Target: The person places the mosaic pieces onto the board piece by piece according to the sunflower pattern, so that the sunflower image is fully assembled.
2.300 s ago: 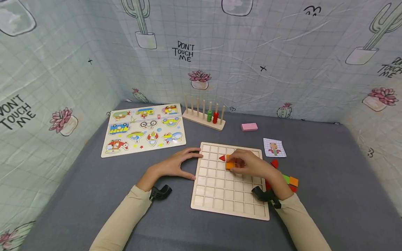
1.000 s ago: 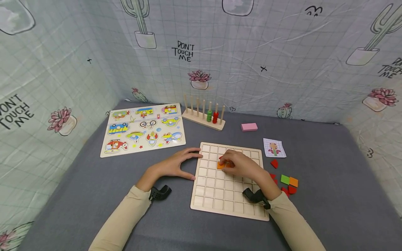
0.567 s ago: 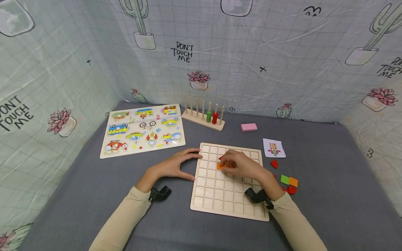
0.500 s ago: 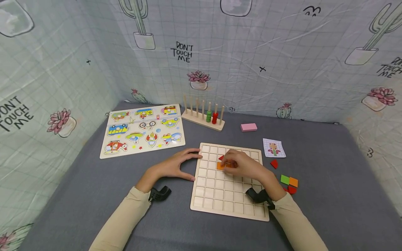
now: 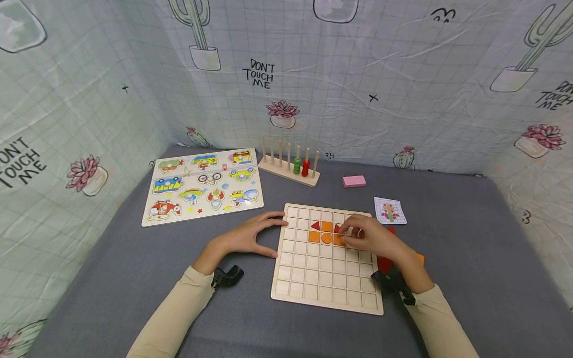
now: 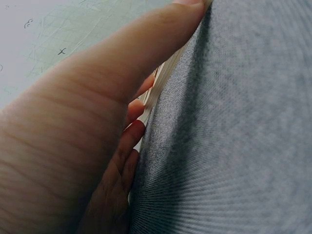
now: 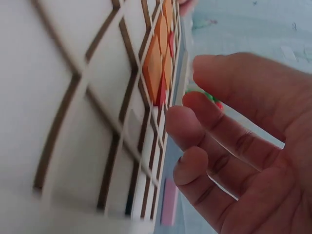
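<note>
A wooden grid board (image 5: 327, 278) lies on the grey tabletop in the head view. On it, a left red triangle (image 5: 316, 225), an orange square (image 5: 327, 226) and a right red triangle (image 5: 336, 228) form one row. Below them sit another orange square (image 5: 314, 236), an orange circle (image 5: 327, 238) and a third orange square (image 5: 337, 239), partly hidden by fingers. My right hand (image 5: 369, 233) hovers over these last pieces; in the right wrist view its loosely bent fingers (image 7: 187, 126) hold nothing. My left hand (image 5: 248, 233) touches the board's left edge with thumb and fingers spread.
Loose red pieces (image 5: 385, 264) and an orange piece (image 5: 420, 258) lie under and beside my right wrist. Behind the board are a pattern card (image 5: 391, 211), a pink block (image 5: 354, 181) and a peg stand (image 5: 288, 170). A vehicle puzzle (image 5: 203, 186) lies at left.
My right hand first shifted left over the orange pieces, then drew back to the right, uncovering the orange circle, the upper orange square and the right red triangle. The left hand stayed put.
</note>
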`<state>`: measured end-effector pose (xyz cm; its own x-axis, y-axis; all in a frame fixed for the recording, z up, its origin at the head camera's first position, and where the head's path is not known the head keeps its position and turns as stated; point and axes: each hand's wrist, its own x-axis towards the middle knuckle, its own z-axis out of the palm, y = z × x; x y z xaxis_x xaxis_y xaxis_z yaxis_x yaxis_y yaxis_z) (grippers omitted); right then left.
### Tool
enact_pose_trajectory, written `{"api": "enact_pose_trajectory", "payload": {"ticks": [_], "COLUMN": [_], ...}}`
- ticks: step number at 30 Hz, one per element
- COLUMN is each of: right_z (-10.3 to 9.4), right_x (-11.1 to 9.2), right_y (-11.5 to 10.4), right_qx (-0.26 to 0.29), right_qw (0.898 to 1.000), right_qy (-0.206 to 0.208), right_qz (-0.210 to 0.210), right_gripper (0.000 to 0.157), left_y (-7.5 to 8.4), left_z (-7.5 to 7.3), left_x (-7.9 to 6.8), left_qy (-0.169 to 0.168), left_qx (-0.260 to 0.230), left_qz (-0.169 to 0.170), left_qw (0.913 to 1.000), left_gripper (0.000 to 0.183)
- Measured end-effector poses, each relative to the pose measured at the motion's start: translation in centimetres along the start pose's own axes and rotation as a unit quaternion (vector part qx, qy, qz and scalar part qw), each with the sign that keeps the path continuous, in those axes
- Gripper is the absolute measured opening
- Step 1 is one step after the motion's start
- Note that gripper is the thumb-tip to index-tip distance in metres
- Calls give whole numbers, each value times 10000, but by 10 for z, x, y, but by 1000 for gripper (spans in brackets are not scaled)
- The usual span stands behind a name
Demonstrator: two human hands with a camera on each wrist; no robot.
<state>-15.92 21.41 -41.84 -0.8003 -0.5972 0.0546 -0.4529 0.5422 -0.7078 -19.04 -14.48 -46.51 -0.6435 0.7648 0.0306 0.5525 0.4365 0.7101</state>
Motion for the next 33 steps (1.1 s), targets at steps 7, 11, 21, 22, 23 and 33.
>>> {"api": "enact_pose_trajectory", "payload": {"ticks": [7,11,21,22,23,33], "right_z": [-12,-17,-31,-34,-36,-55], "right_x": [-21,-32,-67,-71,-75,-98], "right_y": [9,15,30,31,32,41], "right_qx": [-166,-263,-367,-329,-316,-179], "right_qw": [9996,9991,9969,9969,9970,9937], "right_qy": [177,301,534,520,499,358], "right_qz": [148,158,457,489,501,1046], "right_gripper": [12,12,12,12,12,18], "left_y": [1,2,0,0,0,2], "left_z": [0,-1,-1,-1,-1,-1], "left_x": [-1,-3,-2,-1,-1,-1], "left_qy": [7,17,5,0,-8,-19], "left_qx": [11,-51,-4,-4,-3,-28], "left_qz": [8,-36,-57,-52,-54,-44], "left_qw": [10000,10000,10000,10000,10000,10000], "left_gripper": [77,77,78,78,78,77]}}
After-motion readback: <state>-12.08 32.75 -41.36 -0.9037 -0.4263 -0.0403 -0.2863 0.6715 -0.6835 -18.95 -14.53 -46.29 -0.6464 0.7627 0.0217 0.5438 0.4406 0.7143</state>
